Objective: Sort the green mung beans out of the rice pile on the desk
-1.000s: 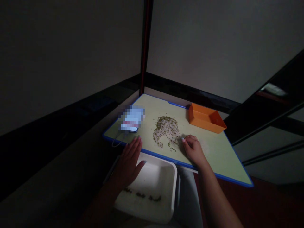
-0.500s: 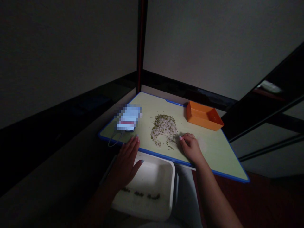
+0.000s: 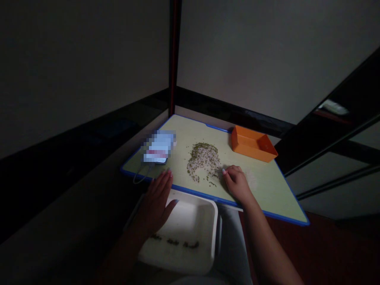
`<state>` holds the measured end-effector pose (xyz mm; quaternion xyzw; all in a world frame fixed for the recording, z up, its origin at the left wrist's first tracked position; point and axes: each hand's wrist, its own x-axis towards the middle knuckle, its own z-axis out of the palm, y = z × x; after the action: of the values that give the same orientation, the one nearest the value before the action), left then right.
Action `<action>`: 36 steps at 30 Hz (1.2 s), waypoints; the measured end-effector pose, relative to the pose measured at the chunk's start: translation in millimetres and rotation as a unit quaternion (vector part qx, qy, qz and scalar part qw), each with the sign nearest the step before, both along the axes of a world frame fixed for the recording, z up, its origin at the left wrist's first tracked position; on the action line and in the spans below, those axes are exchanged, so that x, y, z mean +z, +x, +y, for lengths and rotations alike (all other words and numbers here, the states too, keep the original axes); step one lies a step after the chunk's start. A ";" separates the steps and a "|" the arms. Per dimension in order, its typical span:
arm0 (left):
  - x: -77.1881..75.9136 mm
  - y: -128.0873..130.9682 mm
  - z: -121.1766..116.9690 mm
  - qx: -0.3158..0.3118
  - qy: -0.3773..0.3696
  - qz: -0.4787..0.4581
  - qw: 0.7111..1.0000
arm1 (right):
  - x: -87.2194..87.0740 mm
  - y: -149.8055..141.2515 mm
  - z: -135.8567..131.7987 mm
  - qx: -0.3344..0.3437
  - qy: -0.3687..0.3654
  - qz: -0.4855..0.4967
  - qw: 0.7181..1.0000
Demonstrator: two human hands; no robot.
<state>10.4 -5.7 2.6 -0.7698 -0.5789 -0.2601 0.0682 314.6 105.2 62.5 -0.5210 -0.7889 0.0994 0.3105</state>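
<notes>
A spread of small greenish beans mixed with pale grains (image 3: 204, 156) lies on the pale yellow tabletop (image 3: 276, 194). My right hand (image 3: 236, 183) rests at the right edge of this spread, thumb and fingers drawn together; whatever is between them is too small or hidden to make out. Just right of that hand is a thin patch of whitish grains (image 3: 251, 180). My left hand (image 3: 158, 200) is open, its fingers stretched out at the table's near edge, above a white tub (image 3: 214, 233). Several small dark clumps of beans (image 3: 173, 242) lie in the tub.
An orange rectangular box (image 3: 252, 150) stands at the table's back right. At the left lies a lit phone (image 3: 160, 148), its screen blurred, with a white cable (image 3: 138, 176) hanging over the edge. Walls (image 3: 234, 51) close in behind the table.
The whole view has shifted slightly, so everything sits a little further left. Both hands keep nearly the same pose and place on the table.
</notes>
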 end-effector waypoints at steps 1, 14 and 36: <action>-0.1 0.1 -0.1 0.000 0.001 0.000 1.000 | 0.2 0.1 0.0 0.001 -0.001 -0.001 1.000; 0.6 -0.7 -1.2 0.003 -0.006 0.005 1.000 | 2.2 -0.9 -1.7 -0.003 -0.011 -0.005 1.000; -6.3 -6.3 3.3 -0.002 0.061 0.014 0.998 | 26.8 -27.2 -10.0 -0.090 -0.090 -0.132 0.983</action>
<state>4.1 -2.5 -3.8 -0.7687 -0.5597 -0.2840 0.1231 287.4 95.2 89.3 -0.6244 -0.7604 0.0718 0.1637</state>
